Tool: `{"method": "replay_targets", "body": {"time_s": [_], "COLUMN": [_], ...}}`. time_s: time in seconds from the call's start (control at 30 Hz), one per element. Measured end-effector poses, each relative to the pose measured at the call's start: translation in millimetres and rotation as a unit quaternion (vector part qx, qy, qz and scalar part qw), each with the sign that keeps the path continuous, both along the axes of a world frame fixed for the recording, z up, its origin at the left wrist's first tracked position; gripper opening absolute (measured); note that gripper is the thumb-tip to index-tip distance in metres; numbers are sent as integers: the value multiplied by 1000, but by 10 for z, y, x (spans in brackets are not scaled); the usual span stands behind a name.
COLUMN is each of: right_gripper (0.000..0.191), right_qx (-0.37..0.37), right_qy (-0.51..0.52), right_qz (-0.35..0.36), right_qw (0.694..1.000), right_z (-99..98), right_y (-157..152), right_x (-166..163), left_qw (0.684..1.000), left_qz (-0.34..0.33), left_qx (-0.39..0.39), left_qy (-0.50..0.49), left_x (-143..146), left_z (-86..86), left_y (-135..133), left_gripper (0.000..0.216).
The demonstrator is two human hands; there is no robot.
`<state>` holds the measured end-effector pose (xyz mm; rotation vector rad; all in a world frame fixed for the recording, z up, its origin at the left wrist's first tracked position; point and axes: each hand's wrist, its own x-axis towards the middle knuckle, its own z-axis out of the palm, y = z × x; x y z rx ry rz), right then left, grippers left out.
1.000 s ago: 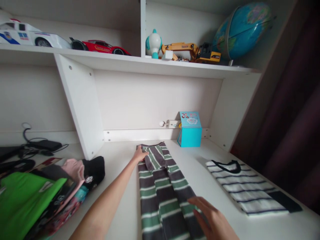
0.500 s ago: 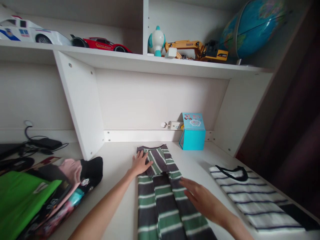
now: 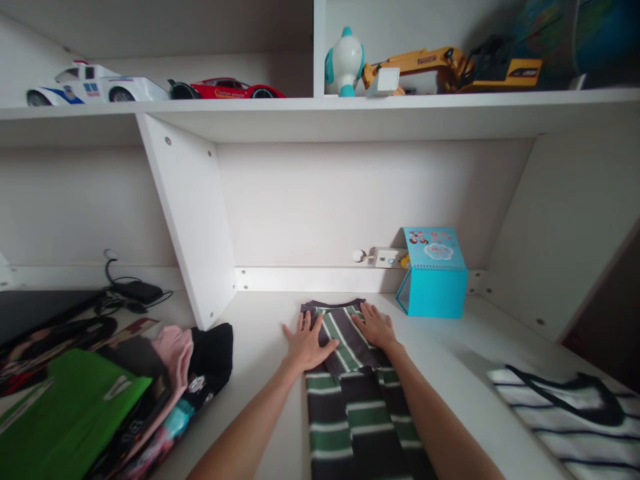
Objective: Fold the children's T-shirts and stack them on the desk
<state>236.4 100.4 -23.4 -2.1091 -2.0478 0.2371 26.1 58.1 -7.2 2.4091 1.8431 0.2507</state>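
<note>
A folded shirt with grey, green and white stripes (image 3: 357, 417) lies lengthwise on the white desk (image 3: 260, 333). My left hand (image 3: 307, 343) lies flat and open on the far left corner of the shirt, fingers spread. My right hand (image 3: 375, 327) lies flat and open on the far right corner, by the collar end. Both forearms reach forward along the shirt's two sides.
A folded white shirt with dark stripes (image 3: 570, 413) lies at the right. A heap of clothes with a green piece (image 3: 75, 413) sits at the left. A turquoise box (image 3: 435, 273) stands at the back. Toy cars (image 3: 100, 83) and a yellow toy excavator (image 3: 450, 63) stand on the shelf above.
My right hand has moved from the near part of the striped shirt up to its far end, beside my left hand. The view has shifted to the left.
</note>
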Motion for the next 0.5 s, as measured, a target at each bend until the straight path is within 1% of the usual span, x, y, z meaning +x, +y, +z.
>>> {"method": "replay_targets", "body": {"time_s": [0.07,0.13,0.2,0.27,0.33,0.4,0.43,0.5], "right_gripper": [65,66,67,69,70,70,70,67], "right_qx": [-9,-19,-32,-43,-53,-54,-49,-4], "right_qy": [-1,0,3,5,4,6,6,-3], "right_qz": [-11,-9,3,18,41,72,89,118], "right_qw": [1000,1000,999,999,998,996,995,993], "right_z": [-45,-31,38,134,214,227,200,74], "right_y": [48,60,4,-174,-512,-1001,-1285,-1883], "right_x": [22,36,50,72,115,195,252,397], "left_qw": [1000,1000,1000,1000,1000,1000,1000,1000], "left_qz": [12,20,25,28,25,18,15,15], "left_qx": [-9,-13,-14,-12,-10,-10,-12,-13], "left_qy": [-1,1,2,1,0,2,3,5], "left_x": [-7,-10,-10,-11,-13,-15,-15,-14], "left_z": [13,20,20,17,16,18,19,17], "left_y": [10,15,17,20,27,33,35,37], "left_gripper": [88,90,91,94,94,91,90,89]}}
